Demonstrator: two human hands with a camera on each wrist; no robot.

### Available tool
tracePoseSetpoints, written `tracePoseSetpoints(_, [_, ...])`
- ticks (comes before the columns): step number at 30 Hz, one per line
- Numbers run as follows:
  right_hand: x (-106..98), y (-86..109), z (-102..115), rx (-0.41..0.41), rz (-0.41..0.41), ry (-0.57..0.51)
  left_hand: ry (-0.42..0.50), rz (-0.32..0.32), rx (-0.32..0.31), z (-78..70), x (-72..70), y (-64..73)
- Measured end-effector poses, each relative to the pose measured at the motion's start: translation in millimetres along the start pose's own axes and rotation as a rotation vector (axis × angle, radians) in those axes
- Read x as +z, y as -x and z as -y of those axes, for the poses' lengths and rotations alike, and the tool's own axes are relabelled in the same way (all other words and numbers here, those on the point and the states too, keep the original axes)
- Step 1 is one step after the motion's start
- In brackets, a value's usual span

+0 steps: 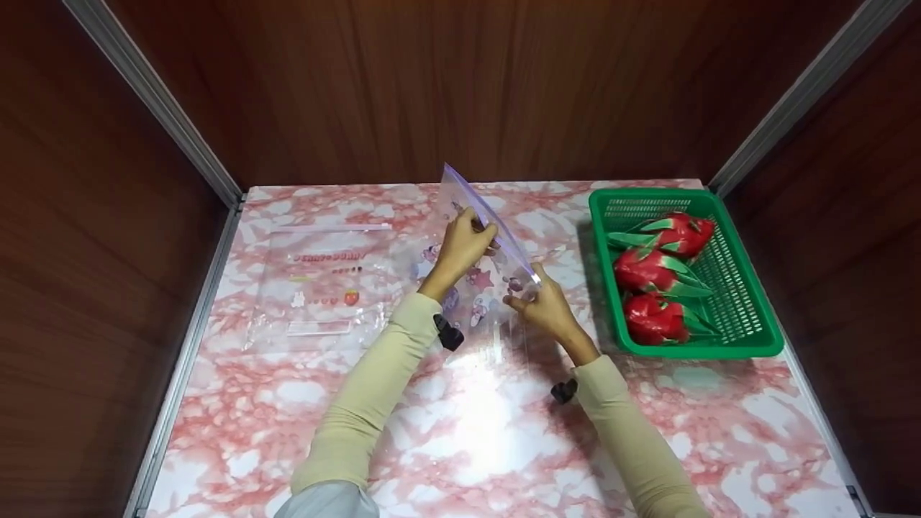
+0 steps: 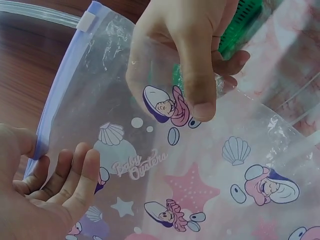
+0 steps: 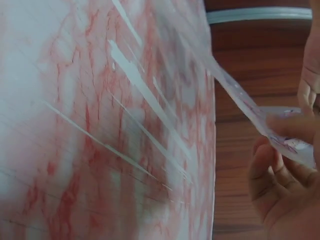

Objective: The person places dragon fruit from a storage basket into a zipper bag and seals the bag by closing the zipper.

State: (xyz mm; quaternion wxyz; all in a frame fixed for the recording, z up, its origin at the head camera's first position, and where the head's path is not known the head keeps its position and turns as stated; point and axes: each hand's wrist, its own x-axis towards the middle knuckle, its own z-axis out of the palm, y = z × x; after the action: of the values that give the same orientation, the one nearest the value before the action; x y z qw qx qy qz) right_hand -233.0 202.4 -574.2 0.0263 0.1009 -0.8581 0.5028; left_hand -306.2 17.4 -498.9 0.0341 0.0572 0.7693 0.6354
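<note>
A clear slider zip bag [image 1: 481,280] with a purple zip strip and printed shells and starfish hangs tilted above the table. My left hand [image 1: 464,244] pinches it at the zip strip, thumb on the strip in the left wrist view. At the other end of the strip, near the white slider [image 2: 86,21], my right hand [image 1: 548,306] grips the bag's side edge between thumb and fingers. The right wrist view has the bag's edge running into the right hand [image 3: 287,200]. Whether the bag's mouth is parted cannot be made out.
On the left of the marbled table [image 1: 460,446] lies a second clear zip bag [image 1: 316,273], flat, with red lettering. A green basket [image 1: 770,338] holding three red dragon fruits [image 1: 647,270] stands at the right. Brown wood-grain panels [image 1: 432,86] enclose the back and sides.
</note>
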Motion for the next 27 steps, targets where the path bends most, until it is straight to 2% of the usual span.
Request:
tracePoseSetpoints(8, [-12,1.0,1,0.062,0.106,0.034,0.016,-0.009,0.018,3.4,-0.9,-0.3])
tracePoseSetpoints(12, [-15,2.3,2,0.071,0.142,0.041,-0.020,-0.020,0.026,4.2,-1.5,0.3])
tracePoseSetpoints(17, [-18,2.9,6,0.038,0.160,0.053,-0.072,-0.010,0.025,5.8,-1.2,1.6])
tracePoseSetpoints(22, [-20,0.9,13,-0.016,0.193,-0.006,-0.147,0.010,0.039,7.8,-0.7,3.2])
tracePoseSetpoints(27, [-19,-3.1,19,-0.050,0.157,-0.063,-0.153,0.037,0.060,7.9,1.5,4.7])
